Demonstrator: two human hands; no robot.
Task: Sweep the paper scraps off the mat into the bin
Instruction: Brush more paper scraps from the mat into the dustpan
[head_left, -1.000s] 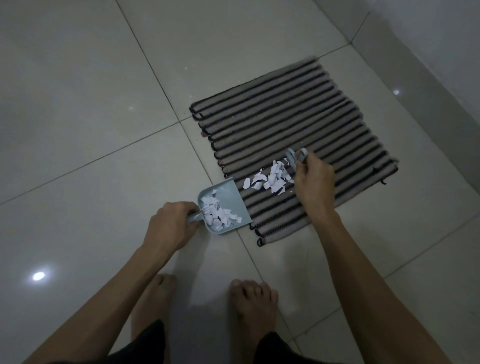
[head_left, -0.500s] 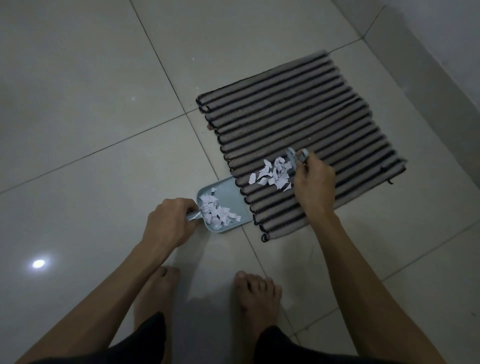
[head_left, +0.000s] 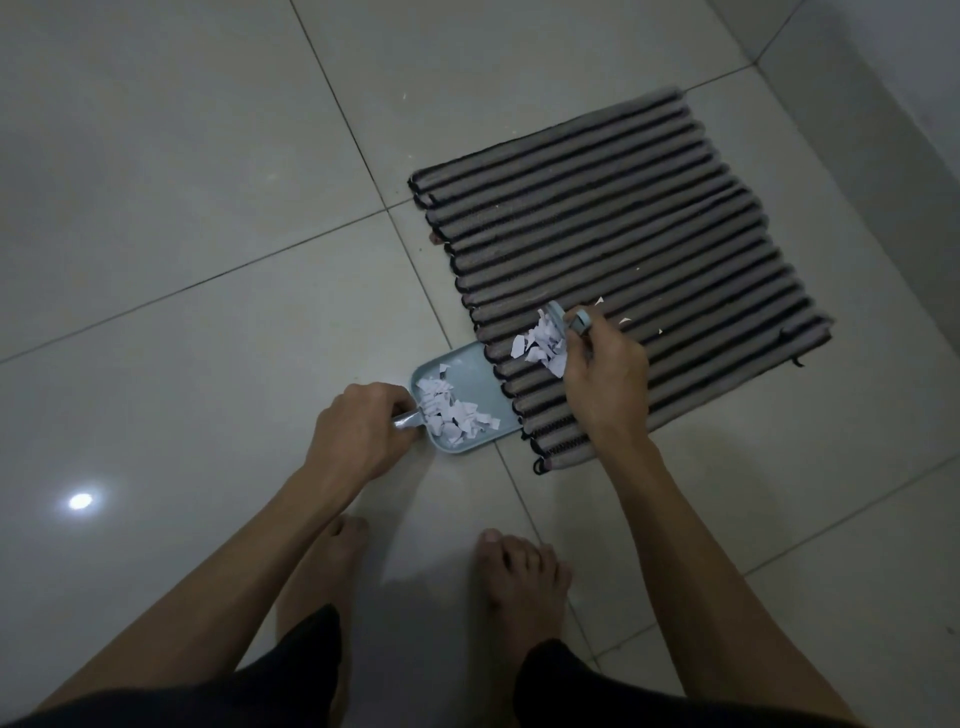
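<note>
A grey mat with black stripes (head_left: 613, 223) lies on the tiled floor. My left hand (head_left: 358, 431) grips the handle of a light blue dustpan (head_left: 467, 374), whose lip touches the mat's left edge. White paper scraps (head_left: 452, 413) lie heaped in the pan near the handle. My right hand (head_left: 605, 379) holds a small light blue brush (head_left: 563, 322) on the mat, with a pile of paper scraps (head_left: 543, 343) bunched against it, close to the pan. A few stray scraps (head_left: 623, 319) lie behind the hand. No bin is in view.
Pale glossy floor tiles (head_left: 182, 182) surround the mat, and a wall base (head_left: 883, 104) runs along the upper right. My two bare feet (head_left: 519, 577) stand just below the dustpan. A light reflection (head_left: 80, 501) shows at the left.
My right hand has dragged the brush left and toward the pan, bunching the scraps tighter near the mat's edge. The dustpan has stayed against the mat in my left hand.
</note>
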